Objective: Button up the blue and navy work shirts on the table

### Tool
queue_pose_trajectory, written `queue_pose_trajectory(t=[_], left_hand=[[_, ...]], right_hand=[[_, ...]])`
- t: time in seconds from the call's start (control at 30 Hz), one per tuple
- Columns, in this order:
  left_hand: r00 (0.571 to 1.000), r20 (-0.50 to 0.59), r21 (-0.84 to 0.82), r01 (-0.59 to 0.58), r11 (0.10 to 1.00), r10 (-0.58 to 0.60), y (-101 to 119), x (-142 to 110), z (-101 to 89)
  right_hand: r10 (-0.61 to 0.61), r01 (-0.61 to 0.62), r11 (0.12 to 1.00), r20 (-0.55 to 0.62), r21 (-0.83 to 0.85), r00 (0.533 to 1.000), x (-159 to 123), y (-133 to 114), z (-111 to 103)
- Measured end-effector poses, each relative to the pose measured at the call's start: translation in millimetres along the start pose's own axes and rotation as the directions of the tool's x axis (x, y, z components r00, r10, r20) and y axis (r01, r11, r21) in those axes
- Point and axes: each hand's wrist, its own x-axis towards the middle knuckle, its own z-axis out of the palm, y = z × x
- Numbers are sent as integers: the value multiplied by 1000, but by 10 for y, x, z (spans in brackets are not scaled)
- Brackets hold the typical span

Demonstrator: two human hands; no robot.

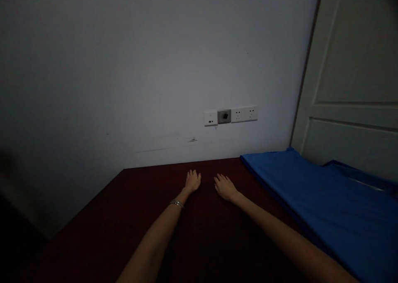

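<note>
Palm down on the dark red-brown tabletop [149, 187], my left hand [193, 181] lies with its fingers stretched toward the wall. A silver bracelet [177, 203] circles that wrist. To its right, a short gap away, my right hand [225, 187] rests on the same surface with fingers extended and slightly spread. Neither hand holds anything. Folded blue cloth [311, 191] covers the right side of the table, to the right of my right hand and forearm.
Behind the table rises a pale wall [155, 67] with scuff marks. White socket plates [244, 114] and a grey plate [224, 116] are set in it just above the table's back edge. A pale panelled door [354, 79] stands at the right, beside the cloth.
</note>
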Motion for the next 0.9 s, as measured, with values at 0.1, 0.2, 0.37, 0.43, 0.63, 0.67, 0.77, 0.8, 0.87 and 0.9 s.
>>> queue_pose_trajectory(t=[0.1,0.2,0.37,0.43,0.63,0.67,0.77,0.8,0.87,0.9], left_hand=[[999,-20,42,34,999,-33,-192,-209,-79],[999,-40,83,33,996,-29,-320,-423,-116],[998,-62,136,4,991,4,-367,-649,-124],[997,-79,146,11,989,0,-353,-680,-124],[997,-81,151,13,988,-1,-312,-714,-150],[997,-77,149,10,989,2,-310,-719,-153],[997,-74,143,-2,990,12,-314,-731,-154],[997,-76,140,-3,990,14,-319,-734,-150],[997,-81,134,-9,991,20,-328,-736,-139],[996,-84,132,-12,991,23,-333,-737,-132]], right_hand=[[7,-7,1000,-10,-6,1000,56,-160,49],[58,-58,998,-25,-10,998,95,-315,98],[117,-116,993,-60,19,991,90,-460,174],[137,-133,990,-91,54,986,71,-462,202],[140,-123,983,-124,137,982,26,-422,232],[140,-122,983,-122,140,983,24,-418,230],[133,-116,983,-117,140,984,26,-407,227],[131,-114,984,-115,140,985,28,-403,228],[127,-111,984,-110,138,986,29,-396,234],[124,-109,985,-110,137,986,27,-392,237]])
